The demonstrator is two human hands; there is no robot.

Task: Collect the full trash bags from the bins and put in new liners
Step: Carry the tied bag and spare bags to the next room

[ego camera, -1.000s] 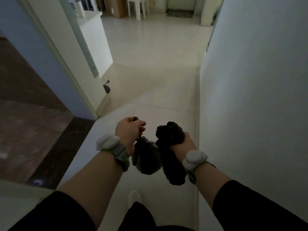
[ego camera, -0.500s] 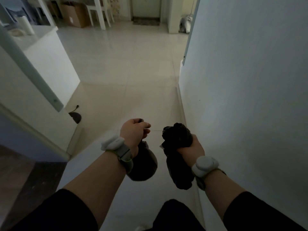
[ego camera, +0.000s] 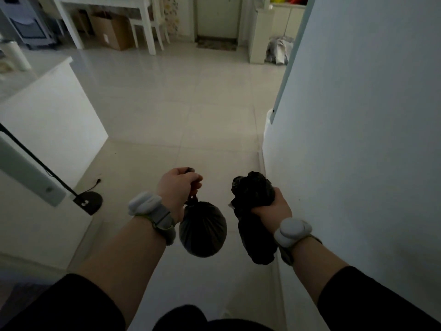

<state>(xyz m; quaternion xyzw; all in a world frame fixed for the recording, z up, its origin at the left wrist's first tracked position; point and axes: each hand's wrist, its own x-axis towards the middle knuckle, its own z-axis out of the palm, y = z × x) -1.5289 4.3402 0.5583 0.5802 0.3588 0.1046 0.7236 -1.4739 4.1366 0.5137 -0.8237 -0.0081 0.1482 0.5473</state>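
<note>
Tied trash bag (ego camera: 202,231) carried past the wall (ego camera: 358,139).
Left hand (ego camera: 177,191) pinched its knot; right hand (ego camera: 270,207) clenched crumpled black bags (ego camera: 253,211), best kept high.

We see a dim tiled floor (ego camera: 171,96) ahead, a pale wall (ego camera: 370,115) at right, a white counter (ego camera: 55,111) at left, and a white table (ego camera: 105,5) with a cardboard box (ego camera: 112,29) beyond.

A cardboard box (ego camera: 112,32) sits under a white table (ego camera: 105,5) beyond the tiled floor (ego camera: 179,96).
</note>
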